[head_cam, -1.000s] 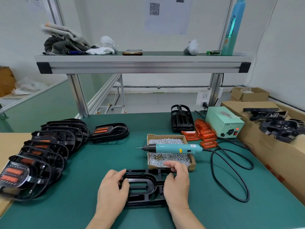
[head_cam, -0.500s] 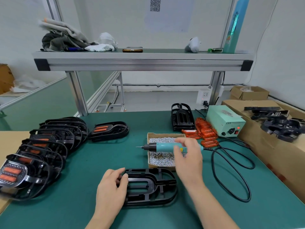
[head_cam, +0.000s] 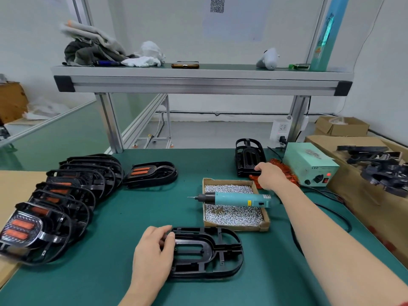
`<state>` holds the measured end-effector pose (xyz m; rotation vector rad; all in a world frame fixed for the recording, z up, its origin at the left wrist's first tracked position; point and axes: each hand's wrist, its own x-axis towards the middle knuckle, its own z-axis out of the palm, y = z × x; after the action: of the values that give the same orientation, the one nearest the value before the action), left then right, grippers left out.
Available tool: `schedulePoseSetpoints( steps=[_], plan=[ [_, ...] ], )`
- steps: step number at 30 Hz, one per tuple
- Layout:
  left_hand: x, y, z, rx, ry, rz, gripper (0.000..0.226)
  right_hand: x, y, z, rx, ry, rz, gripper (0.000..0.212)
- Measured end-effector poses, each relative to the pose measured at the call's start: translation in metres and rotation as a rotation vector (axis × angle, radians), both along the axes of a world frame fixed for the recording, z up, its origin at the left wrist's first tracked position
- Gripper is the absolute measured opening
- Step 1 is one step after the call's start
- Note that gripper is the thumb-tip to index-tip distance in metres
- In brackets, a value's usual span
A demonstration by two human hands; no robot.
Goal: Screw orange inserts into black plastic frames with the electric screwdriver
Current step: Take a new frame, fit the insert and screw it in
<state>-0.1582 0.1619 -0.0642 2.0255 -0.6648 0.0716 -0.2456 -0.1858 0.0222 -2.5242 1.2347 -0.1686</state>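
A bare black plastic frame (head_cam: 220, 250) lies flat on the green mat near the front. My left hand (head_cam: 152, 250) grips its left end. My right hand (head_cam: 268, 176) is stretched out past the screw box and rests on the pile of orange inserts (head_cam: 287, 171); its fingertips are hidden, so I cannot tell if it holds one. The teal electric screwdriver (head_cam: 238, 199) lies untouched across the cardboard box of screws (head_cam: 227, 180), tip pointing left.
Finished frames with orange inserts are stacked at the left (head_cam: 66, 195), with one more apart (head_cam: 152, 173). Another black frame (head_cam: 248, 157) stands upright at the back. A green power supply (head_cam: 309, 164) and its black cable (head_cam: 331, 208) sit right. Cartons with frames (head_cam: 375, 168) border the right edge.
My right hand left the frame, passed over the screwdriver and reached back to the orange inserts. My left hand stayed on the frame's left end.
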Motion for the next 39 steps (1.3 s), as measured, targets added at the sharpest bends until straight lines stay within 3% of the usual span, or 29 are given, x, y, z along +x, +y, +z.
schedulePoseSetpoints(
  steps=[8, 27, 35, 39],
  plan=[
    [0.0, -0.001, 0.001, -0.012, 0.001, -0.006, 0.014, 0.012, -0.021, -0.018, -0.11, 0.2, 0.085, 0.048],
    [0.0, 0.0, 0.001, 0.007, -0.02, -0.027, 0.02, -0.011, -0.018, -0.014, -0.175, 0.328, 0.146, 0.031],
    [-0.001, 0.0, 0.003, 0.009, -0.019, -0.026, 0.02, -0.016, -0.013, -0.002, -0.371, 0.166, 0.096, 0.024],
    [-0.001, 0.001, 0.003, 0.012, -0.022, -0.037, 0.02, -0.014, -0.003, 0.017, -0.297, -0.009, 0.131, 0.026]
  ],
)
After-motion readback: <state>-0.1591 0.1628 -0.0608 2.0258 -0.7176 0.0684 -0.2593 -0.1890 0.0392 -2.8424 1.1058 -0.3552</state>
